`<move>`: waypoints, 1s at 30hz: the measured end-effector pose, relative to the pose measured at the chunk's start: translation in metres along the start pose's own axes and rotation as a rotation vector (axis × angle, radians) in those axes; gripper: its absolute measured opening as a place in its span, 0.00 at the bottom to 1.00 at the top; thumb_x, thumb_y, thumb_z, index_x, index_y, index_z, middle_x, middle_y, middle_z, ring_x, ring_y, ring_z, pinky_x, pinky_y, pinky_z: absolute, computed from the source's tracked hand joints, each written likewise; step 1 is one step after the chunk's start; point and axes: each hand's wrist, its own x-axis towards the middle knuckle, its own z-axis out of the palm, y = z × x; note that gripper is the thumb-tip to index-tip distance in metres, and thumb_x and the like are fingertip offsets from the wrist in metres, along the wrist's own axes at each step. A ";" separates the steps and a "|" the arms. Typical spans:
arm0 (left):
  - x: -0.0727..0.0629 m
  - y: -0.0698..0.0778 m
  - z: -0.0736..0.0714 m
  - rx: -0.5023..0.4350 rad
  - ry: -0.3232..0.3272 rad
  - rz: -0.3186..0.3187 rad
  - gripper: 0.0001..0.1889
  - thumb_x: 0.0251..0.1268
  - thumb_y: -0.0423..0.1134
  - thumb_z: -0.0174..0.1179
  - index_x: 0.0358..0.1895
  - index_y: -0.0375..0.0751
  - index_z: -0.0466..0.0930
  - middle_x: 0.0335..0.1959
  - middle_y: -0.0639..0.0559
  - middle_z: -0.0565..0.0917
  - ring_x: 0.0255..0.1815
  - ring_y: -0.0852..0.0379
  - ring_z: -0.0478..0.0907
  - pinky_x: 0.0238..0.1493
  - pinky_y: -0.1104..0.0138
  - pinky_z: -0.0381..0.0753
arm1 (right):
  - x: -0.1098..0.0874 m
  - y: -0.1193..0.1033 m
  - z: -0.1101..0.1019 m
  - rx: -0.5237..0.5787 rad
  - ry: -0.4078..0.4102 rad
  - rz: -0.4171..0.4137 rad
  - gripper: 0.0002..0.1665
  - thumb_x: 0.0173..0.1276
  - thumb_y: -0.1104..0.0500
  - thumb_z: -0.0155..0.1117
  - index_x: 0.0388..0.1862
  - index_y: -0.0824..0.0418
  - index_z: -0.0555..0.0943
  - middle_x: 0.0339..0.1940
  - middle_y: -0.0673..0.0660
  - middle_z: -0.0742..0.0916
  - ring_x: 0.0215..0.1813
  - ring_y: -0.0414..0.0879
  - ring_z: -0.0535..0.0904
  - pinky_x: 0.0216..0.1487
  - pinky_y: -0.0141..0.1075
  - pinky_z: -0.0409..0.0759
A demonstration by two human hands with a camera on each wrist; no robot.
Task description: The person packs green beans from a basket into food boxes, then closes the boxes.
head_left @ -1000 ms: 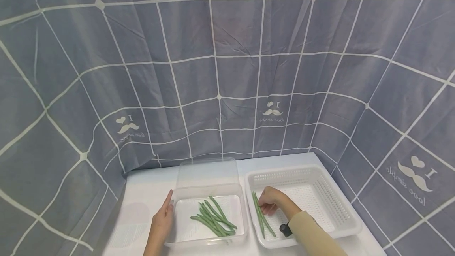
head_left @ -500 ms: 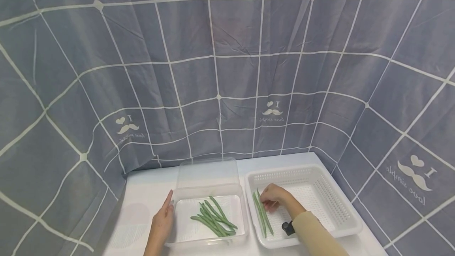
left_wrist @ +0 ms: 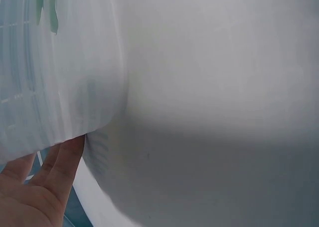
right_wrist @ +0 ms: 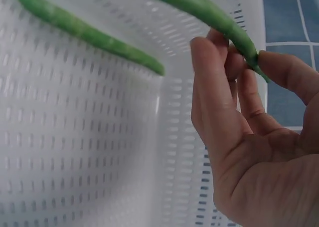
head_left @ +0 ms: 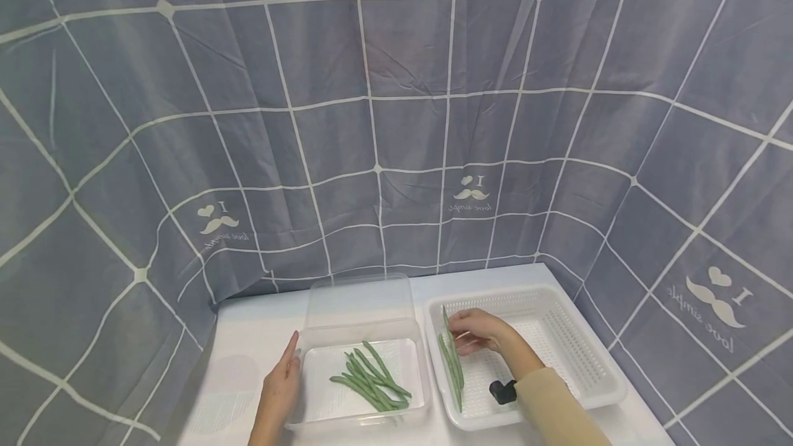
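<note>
My right hand (head_left: pixel 483 332) is over the left side of a white perforated basket (head_left: pixel 557 353). Its thumb and fingers pinch a green bean (right_wrist: pixel 209 12) near one tip, and in the right wrist view the bean arcs away from them. A second green bean (right_wrist: pixel 89 35) lies on the basket floor alongside. My left hand (head_left: pixel 281 387) rests with extended fingers against the left wall of a clear plastic container (head_left: pixel 319 356). In the left wrist view its fingertips touch that container's (left_wrist: pixel 89 77) lower edge. Several green beans (head_left: pixel 372 377) lie in a loose pile inside the container.
Behind the container lies a clear lid (head_left: pixel 362 301) on the white tabletop (head_left: pixel 229 336). A grey checked curtain (head_left: pixel 409 129) surrounds the table at the back and sides. A small black device (head_left: pixel 503 391) sits at my right wrist.
My right hand has shifted toward the basket's far side, raising one end of a bean it now pinches. The other bean stays in the basket. My left hand keeps its place.
</note>
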 end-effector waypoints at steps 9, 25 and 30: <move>-0.001 0.000 -0.002 0.001 0.009 0.007 0.29 0.89 0.47 0.35 0.88 0.54 0.51 0.82 0.34 0.63 0.79 0.27 0.64 0.75 0.30 0.67 | -0.002 -0.014 0.005 0.100 -0.082 -0.058 0.24 0.76 0.59 0.61 0.63 0.75 0.77 0.43 0.58 0.88 0.43 0.46 0.90 0.45 0.41 0.95; 0.000 -0.002 0.002 -0.020 0.009 -0.017 0.29 0.89 0.47 0.35 0.87 0.55 0.52 0.82 0.34 0.63 0.79 0.26 0.64 0.75 0.30 0.67 | 0.001 -0.053 0.036 0.118 -0.134 -0.118 0.19 0.76 0.60 0.60 0.61 0.70 0.78 0.40 0.54 0.85 0.41 0.44 0.87 0.40 0.35 0.92; 0.000 -0.001 0.001 -0.023 0.010 -0.019 0.29 0.89 0.47 0.34 0.87 0.55 0.52 0.82 0.33 0.63 0.79 0.26 0.64 0.75 0.30 0.66 | 0.005 -0.065 0.044 0.113 -0.147 -0.136 0.18 0.76 0.60 0.61 0.60 0.68 0.78 0.41 0.54 0.85 0.41 0.45 0.88 0.42 0.37 0.93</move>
